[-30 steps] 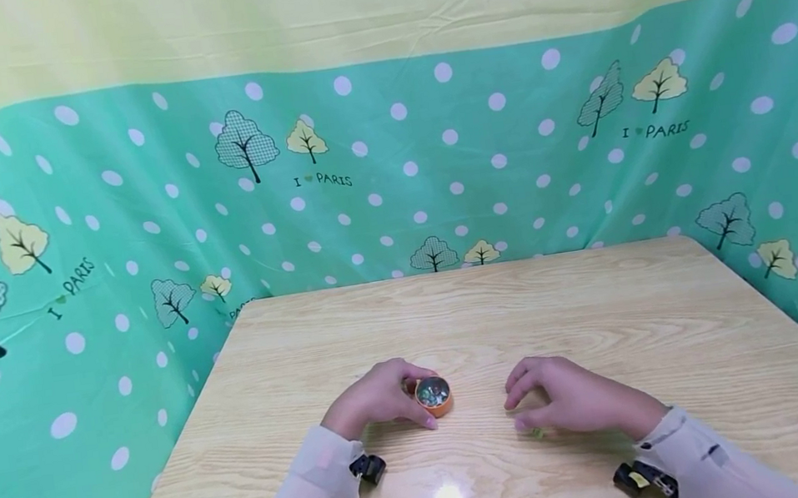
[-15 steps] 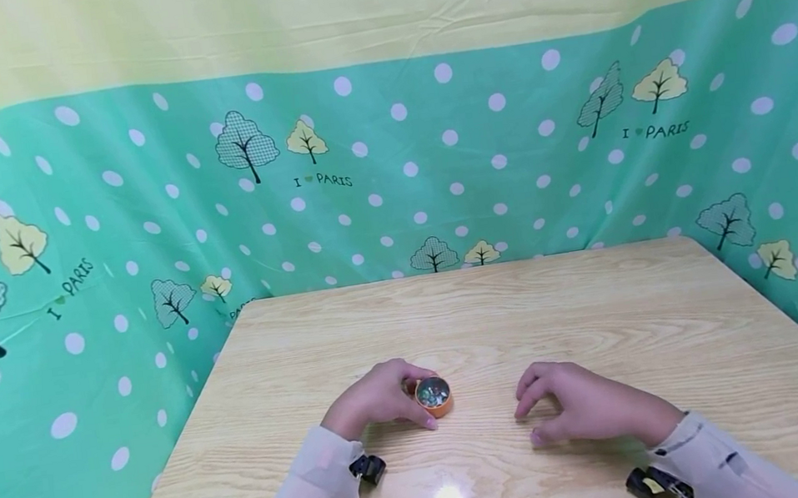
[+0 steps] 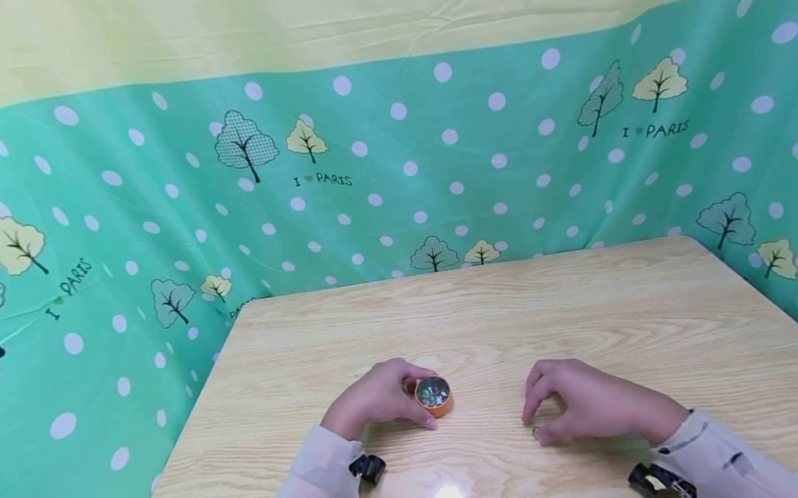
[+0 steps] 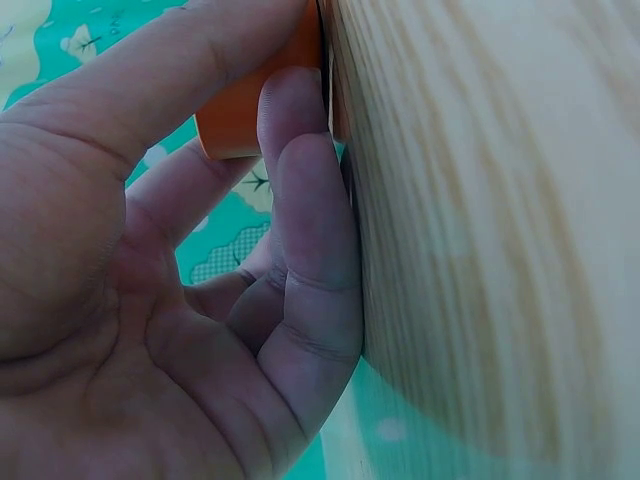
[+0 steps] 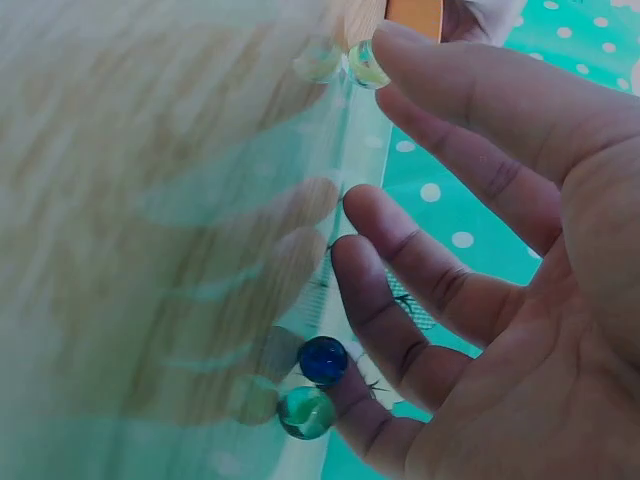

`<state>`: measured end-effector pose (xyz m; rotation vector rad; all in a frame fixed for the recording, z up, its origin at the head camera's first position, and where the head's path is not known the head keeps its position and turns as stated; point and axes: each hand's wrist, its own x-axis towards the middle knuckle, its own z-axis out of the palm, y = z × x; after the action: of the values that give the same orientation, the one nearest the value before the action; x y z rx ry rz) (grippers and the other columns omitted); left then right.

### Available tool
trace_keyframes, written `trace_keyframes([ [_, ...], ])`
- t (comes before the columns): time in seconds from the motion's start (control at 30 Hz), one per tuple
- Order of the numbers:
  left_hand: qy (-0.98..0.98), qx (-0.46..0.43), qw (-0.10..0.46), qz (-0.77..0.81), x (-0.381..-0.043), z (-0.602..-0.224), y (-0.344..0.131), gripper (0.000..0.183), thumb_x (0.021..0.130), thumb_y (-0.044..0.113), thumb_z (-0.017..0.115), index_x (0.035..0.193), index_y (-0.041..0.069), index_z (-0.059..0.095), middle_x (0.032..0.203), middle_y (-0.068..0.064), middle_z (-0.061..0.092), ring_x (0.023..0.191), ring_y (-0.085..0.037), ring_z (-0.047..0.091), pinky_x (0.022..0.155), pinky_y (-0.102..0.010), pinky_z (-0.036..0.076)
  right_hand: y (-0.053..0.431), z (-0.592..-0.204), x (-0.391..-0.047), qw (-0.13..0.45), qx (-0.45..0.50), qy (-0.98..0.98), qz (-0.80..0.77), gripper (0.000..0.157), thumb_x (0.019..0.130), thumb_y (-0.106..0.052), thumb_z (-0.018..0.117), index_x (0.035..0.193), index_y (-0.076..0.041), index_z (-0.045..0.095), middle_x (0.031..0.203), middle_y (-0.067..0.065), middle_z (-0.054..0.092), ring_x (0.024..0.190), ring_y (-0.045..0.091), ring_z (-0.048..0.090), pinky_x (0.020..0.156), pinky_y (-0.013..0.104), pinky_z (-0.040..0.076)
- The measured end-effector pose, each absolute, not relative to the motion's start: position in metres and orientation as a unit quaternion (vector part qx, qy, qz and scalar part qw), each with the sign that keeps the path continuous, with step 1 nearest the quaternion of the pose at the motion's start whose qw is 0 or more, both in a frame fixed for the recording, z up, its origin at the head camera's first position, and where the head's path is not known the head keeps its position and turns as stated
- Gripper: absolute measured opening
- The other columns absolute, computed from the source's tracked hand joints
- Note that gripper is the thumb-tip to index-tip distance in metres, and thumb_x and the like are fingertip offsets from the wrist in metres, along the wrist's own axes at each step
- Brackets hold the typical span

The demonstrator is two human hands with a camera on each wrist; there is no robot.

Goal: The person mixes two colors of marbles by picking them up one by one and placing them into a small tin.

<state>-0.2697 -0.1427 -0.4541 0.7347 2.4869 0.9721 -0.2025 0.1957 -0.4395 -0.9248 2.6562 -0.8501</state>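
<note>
A round orange container (image 3: 441,409) stands on the wooden table, with small shiny pieces, some greenish, seen in its top. My left hand (image 3: 381,398) grips its side, thumb nearer to me and a finger beyond. In the left wrist view, part of its orange wall (image 4: 240,115) shows behind the fingers. My right hand (image 3: 589,401) is low over the table, fingers bent and apart. A clear yellow-green marble (image 5: 367,66) lies on the table at the thumb's tip, with the index finger just behind it. Whether both touch it I cannot tell.
In the right wrist view, a dark blue marble (image 5: 323,360) and a green marble (image 5: 306,412) lie close together by the little finger; the hand hides them in the head view. A polka-dot curtain (image 3: 434,169) surrounds the table (image 3: 467,307) at the back and sides.
My right hand has shifted to the right and slightly towards me, then come down with its thumb at the yellow-green marble. The left hand and orange container have stayed still.
</note>
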Motion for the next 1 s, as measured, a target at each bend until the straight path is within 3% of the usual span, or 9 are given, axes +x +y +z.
trace_keyframes([
  [1.0,0.884,0.251,0.184,0.35,-0.269,-0.454,-0.142,0.056,0.069,0.024,0.098,0.121,0.028,0.078,0.101,0.006,0.071,0.087,-0.015,0.053,0.072,-0.029,0.045,0.18,-0.434,-0.182,0.05,-0.277,0.939,-0.199,0.016,0.079,-0.021,0.089,0.085,-0.032,0.079,0.097,-0.014,0.057,0.09,0.007,0.056,0.076,0.03,0.05],
])
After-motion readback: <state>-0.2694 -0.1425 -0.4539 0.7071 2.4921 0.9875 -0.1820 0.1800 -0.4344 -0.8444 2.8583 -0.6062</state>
